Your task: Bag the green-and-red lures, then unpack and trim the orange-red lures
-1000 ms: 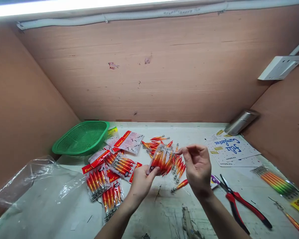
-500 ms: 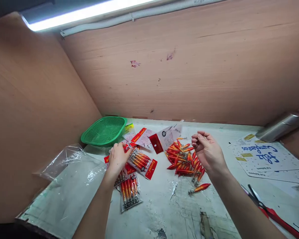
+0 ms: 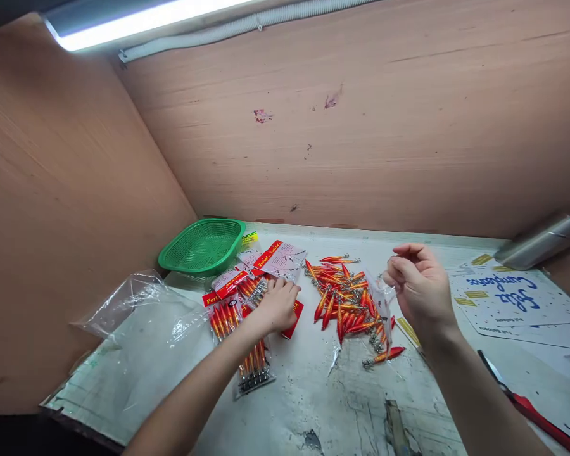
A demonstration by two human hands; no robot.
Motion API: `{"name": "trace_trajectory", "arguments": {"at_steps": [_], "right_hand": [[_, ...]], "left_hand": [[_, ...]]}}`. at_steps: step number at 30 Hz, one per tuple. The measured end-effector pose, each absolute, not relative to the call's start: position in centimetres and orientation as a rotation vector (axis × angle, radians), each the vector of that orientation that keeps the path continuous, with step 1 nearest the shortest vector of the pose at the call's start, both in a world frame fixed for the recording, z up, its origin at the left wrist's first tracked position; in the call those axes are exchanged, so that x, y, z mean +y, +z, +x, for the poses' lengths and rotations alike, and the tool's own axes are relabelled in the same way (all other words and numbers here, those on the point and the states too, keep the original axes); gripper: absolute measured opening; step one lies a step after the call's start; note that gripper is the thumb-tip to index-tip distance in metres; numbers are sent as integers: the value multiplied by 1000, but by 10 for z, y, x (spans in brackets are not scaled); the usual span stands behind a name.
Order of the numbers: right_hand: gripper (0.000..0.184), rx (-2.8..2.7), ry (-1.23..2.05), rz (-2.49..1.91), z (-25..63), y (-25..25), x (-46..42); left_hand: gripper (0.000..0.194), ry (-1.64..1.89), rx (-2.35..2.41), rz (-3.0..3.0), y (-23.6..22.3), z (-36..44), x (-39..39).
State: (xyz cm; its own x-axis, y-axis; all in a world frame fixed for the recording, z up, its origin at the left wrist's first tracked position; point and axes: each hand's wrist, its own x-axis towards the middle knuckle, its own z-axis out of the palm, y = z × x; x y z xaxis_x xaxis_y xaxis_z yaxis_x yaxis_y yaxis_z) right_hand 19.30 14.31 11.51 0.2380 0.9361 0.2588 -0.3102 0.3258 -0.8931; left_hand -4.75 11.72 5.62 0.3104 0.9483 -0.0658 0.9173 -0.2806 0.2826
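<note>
My left hand (image 3: 279, 305) lies over a clear packet of red-orange squid jigs with a red header card (image 3: 292, 322). Its fingers are curled onto the packet, with the tips hidden. Around it lie several more filled packets (image 3: 224, 316) with red headers. My right hand (image 3: 422, 285) is raised on the right, thumb and fingers pinched together. A clear plastic bag (image 3: 384, 304) hangs from it, partly hidden behind the hand. Under and left of that bag is a pile of loose squid jigs (image 3: 344, 304), with one jig (image 3: 384, 356) lying apart in front.
A green basket (image 3: 204, 247) stands at the back left. Clear plastic sheeting (image 3: 142, 329) covers the left table edge. Printed cards (image 3: 517, 304) and a metal cylinder (image 3: 541, 237) are at the right, red-handled scissors (image 3: 532, 411) at the front right.
My left hand has moved right, onto another packet. The red-headed bag that was up between the hands is gone from there. My right hand has shifted slightly right, with clear plastic below it.
</note>
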Motion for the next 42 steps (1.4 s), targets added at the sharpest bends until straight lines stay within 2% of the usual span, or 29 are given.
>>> {"name": "trace_trajectory", "arguments": {"at_steps": [4, 8, 12, 14, 16, 21, 25, 28, 33, 36, 39, 42], "right_hand": [[18, -1015, 1005, -893, 194, 113, 133], [21, -1253, 1018, -968, 203, 114, 121], [25, -1712, 1004, -975, 197, 117, 110], [33, -1794, 982, -945, 187, 118, 108], [38, -1783, 1019, -907, 177, 118, 107], [37, -1659, 963, -984, 174, 115, 114], [24, -1709, 1184, -944, 189, 115, 121], [24, -1817, 1206, -957, 196, 116, 120], [22, -1977, 980, -993, 193, 119, 114], [23, -1816, 997, -1052, 192, 111, 120], [30, -1633, 983, -1137, 194, 96, 134], [29, -1549, 858, -1168, 195, 85, 144]], "left_hand": [[40, 73, 1546, 2208, 68, -50, 151], [9, 288, 1420, 2112, 106, -71, 153], [29, 779, 1282, 1870, 140, -82, 134], [32, 1110, 1137, 1553, 146, -77, 126], [34, 1295, 1008, 1273, 147, -67, 120], [40, 1364, 981, 1104, 142, -49, 110], [44, 1394, 998, 1093, 130, -48, 107], [43, 1386, 998, 1113, 124, -53, 105], [36, 1195, 1105, 1539, 130, -59, 99], [7, 1106, 1119, 2160, 132, -53, 88], [14, 1207, 957, 2702, 123, -44, 77], [16, 1376, 1078, 2695, 106, -40, 74]]}}
